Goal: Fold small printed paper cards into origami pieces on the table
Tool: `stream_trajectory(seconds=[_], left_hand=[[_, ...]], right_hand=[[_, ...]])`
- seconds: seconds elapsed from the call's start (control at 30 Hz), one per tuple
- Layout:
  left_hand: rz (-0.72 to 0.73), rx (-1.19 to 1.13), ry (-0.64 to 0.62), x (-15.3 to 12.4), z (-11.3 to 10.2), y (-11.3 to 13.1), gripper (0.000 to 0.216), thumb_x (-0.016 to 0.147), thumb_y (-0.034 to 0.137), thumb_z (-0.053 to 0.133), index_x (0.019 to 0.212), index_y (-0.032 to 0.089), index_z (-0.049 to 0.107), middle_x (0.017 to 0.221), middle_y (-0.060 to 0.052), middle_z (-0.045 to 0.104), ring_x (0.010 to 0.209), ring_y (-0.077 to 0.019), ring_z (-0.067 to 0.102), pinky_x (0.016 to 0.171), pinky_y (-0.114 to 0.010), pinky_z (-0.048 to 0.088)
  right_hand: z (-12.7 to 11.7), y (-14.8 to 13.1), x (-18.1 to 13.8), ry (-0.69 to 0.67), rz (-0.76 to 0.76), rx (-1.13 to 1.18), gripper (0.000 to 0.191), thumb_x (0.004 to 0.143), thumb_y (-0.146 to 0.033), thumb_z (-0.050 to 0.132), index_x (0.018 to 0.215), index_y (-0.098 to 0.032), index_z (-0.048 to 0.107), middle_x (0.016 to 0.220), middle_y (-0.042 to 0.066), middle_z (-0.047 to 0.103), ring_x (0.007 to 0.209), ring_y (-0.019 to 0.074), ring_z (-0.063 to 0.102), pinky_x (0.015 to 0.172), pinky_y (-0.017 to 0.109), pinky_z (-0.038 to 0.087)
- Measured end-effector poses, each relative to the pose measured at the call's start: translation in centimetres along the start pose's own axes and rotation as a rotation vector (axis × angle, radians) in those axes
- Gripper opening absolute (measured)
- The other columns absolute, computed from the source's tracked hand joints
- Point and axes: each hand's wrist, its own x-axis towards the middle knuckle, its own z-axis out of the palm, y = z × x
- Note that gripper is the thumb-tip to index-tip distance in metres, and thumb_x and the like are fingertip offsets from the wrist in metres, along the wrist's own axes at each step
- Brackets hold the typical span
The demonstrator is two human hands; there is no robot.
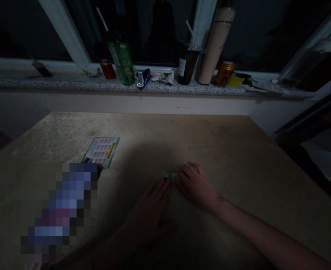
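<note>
A small green printed card (170,175) lies on the tabletop (216,138), mostly covered by my hands. My left hand (151,204) rests flat, its fingers stretched out and the fingertips at the card's near edge. From the right, my right hand (193,184) reaches over the card with its fingers curled down. Whatever those fingers may hold is hidden in the dim light. Further left lies a larger printed sheet or card stack (101,150) with red printing and green edges, apart from both hands.
A blurred-out bluish object (66,202) lies at the left. Along the granite windowsill (154,87) stand a green container (123,62), a dark cup (187,65) with a straw, a tall beige flask (216,45), an orange can (224,74), a red jar (107,70) and crumpled wrappers (143,78).
</note>
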Motion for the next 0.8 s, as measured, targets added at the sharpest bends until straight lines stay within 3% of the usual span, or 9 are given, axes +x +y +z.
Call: stream_trajectory(seconds=[0.07, 0.17, 0.5, 0.8], left_hand=[[0.000, -0.019, 0.005, 0.0, 0.0, 0.0, 0.089, 0.080, 0.053, 0.053, 0.147, 0.012, 0.009, 0.153, -0.011, 0.015, 0.139, -0.0256, 0.014, 0.113, -0.044, 0.009], [-0.010, -0.026, 0.005, -0.1, 0.0, -0.1, 0.090, 0.079, 0.053, 0.055, 0.146, 0.012, 0.012, 0.153, -0.011, 0.016, 0.139, -0.0264, 0.014, 0.113, -0.044, 0.011], [-0.021, -0.027, -0.013, 0.0, -0.1, 0.0, 0.088, 0.080, 0.056, 0.054, 0.146, 0.014, 0.014, 0.153, -0.010, 0.017, 0.139, -0.0257, 0.015, 0.113, -0.043, 0.010], [-0.025, 0.028, 0.023, -0.3, -0.2, 0.0, 0.093, 0.077, 0.053, 0.058, 0.147, 0.015, 0.010, 0.152, -0.009, 0.020, 0.137, -0.0286, 0.019, 0.110, -0.046, 0.020]], right_hand=[[-0.4, 0.3, -1.0, 0.055, -0.023, 0.037, 0.021, 0.088, -0.027, 0.053, 0.105, -0.019, 0.061, 0.099, 0.008, 0.062, 0.098, 0.0234, 0.053, 0.098, 0.044, 0.032], [-0.9, 0.6, -2.6, 0.106, -0.099, 0.074, 0.022, 0.088, -0.030, 0.053, 0.106, -0.021, 0.062, 0.109, 0.006, 0.063, 0.106, 0.0232, 0.051, 0.103, 0.046, 0.028], [-1.9, 0.7, -3.9, -0.042, -0.152, 0.114, 0.046, 0.088, -0.034, 0.052, 0.128, -0.013, 0.049, 0.136, 0.013, 0.048, 0.128, 0.0271, 0.039, 0.107, 0.054, 0.026], [-1.8, 0.4, -4.0, 0.041, -0.148, 0.154, 0.040, 0.087, -0.024, 0.051, 0.126, -0.016, 0.052, 0.130, 0.009, 0.055, 0.128, 0.0251, 0.040, 0.108, 0.052, 0.029]])
